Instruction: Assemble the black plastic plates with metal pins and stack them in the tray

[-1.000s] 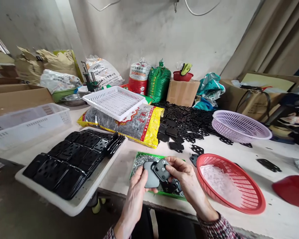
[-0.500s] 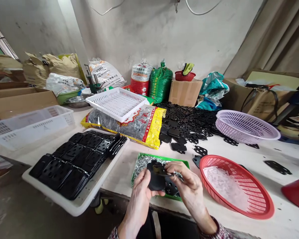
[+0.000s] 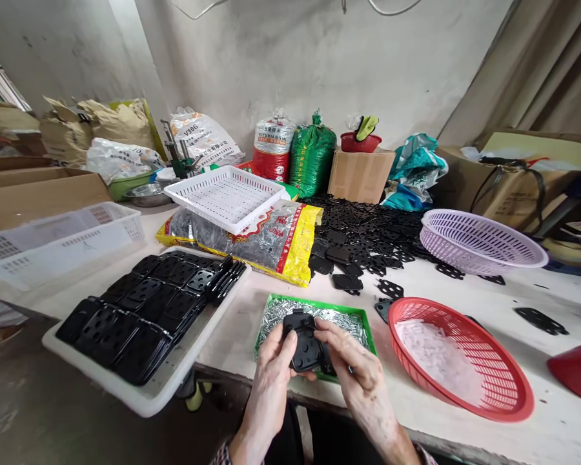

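My left hand (image 3: 274,368) is closed round the left edge of a black plastic plate (image 3: 304,345), thumb on top and fingers beneath. Round marks and a short tab at the far end show on the plate. My right hand (image 3: 361,371) grips its right side, the fingertips on the upper face. Part of another dark piece (image 3: 327,363) shows under the right fingers; whether that hand holds it too is hidden. Both hands are above the near side of a green tray (image 3: 370,332) full of small silvery metal pins (image 3: 281,311).
On the left, a white tray (image 3: 162,408) bears stacked black plates (image 3: 145,310). A red basket (image 3: 513,394) with whitish small pieces stands right, a lilac basket (image 3: 484,248) behind it. Loose black plates (image 3: 368,232) are heaped behind, beside a yellow-edged bag (image 3: 300,245) under a white basket (image 3: 227,197).
My right hand held a thin black piece edge-on over the plate. Now that piece seems to lie flat on it, with the right fingers pressed to its side.
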Motion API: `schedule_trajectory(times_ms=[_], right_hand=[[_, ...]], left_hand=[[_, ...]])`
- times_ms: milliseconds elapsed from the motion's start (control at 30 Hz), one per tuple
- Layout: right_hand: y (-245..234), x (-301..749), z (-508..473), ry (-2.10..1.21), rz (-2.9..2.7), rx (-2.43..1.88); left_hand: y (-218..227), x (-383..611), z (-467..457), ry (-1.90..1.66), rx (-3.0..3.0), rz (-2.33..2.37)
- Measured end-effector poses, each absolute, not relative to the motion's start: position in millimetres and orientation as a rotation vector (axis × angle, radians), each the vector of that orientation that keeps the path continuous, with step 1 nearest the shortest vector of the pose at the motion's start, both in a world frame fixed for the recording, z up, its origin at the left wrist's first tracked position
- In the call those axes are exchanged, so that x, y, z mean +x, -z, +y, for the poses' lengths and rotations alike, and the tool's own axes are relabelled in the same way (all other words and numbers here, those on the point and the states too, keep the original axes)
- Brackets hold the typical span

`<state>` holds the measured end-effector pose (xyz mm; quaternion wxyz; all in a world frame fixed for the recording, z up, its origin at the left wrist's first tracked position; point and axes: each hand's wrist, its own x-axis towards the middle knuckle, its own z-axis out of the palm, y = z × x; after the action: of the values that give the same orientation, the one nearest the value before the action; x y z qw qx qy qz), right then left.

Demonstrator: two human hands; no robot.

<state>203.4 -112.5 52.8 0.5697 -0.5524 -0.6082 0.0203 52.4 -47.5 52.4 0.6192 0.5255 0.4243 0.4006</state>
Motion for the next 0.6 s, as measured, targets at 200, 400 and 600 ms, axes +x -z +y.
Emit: schedule_trajectory(times_ms=[200,400,600], right_hand=[[-45,190,-112,-0.389,-1.135,-1.428],[-34,190,-105,-0.512,-0.919,-1.451],[-54,202,-106,0.245,-1.272,-1.5]], left_hand=[[-67,55,-49,-0.912,1.19,1.089],[-71,64,-49,-0.968,0.964,0.908],[-40,68,-50,-1.011,0.869,0.98]])
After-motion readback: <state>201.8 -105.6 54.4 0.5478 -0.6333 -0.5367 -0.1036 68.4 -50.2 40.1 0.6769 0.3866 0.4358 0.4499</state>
